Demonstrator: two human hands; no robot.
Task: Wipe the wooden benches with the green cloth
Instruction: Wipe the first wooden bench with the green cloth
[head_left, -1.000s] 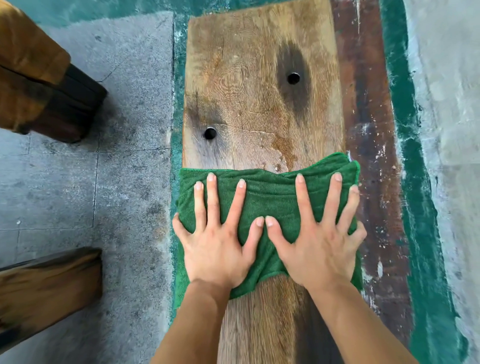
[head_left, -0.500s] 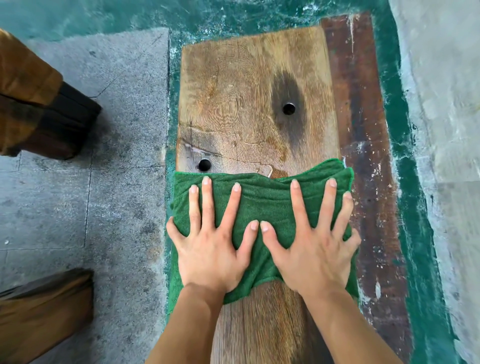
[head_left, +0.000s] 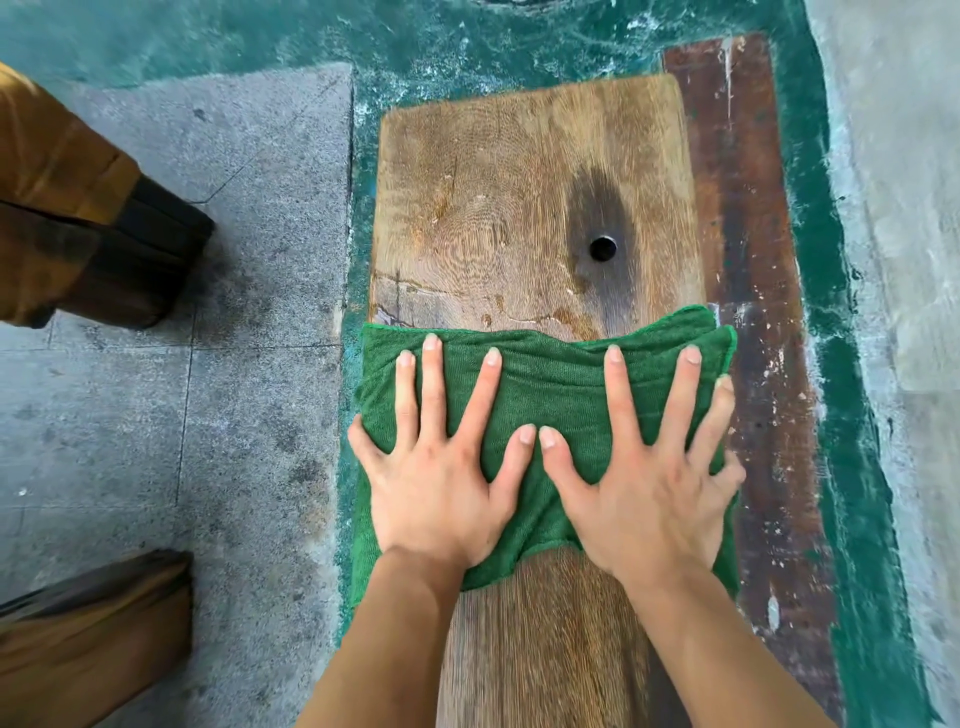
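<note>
Both palms flat on green cloth (head_left: 550, 395), fingers spread, nothing pinched.

Left hand (head_left: 434, 488) and right hand (head_left: 649, 493) side by side, thumbs nearly touching; cloth spread beneath and past the fingertips across the wooden bench (head_left: 524, 208). Bench under the cloth hidden; near end cut off by forearms and frame edge.

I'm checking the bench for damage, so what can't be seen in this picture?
- Head view: wooden bench surface under the green cloth, covered by it and the left hand and right hand.
- Bench's near end: cut off by the bottom edge.
- Bench underside: hidden from above.
</note>
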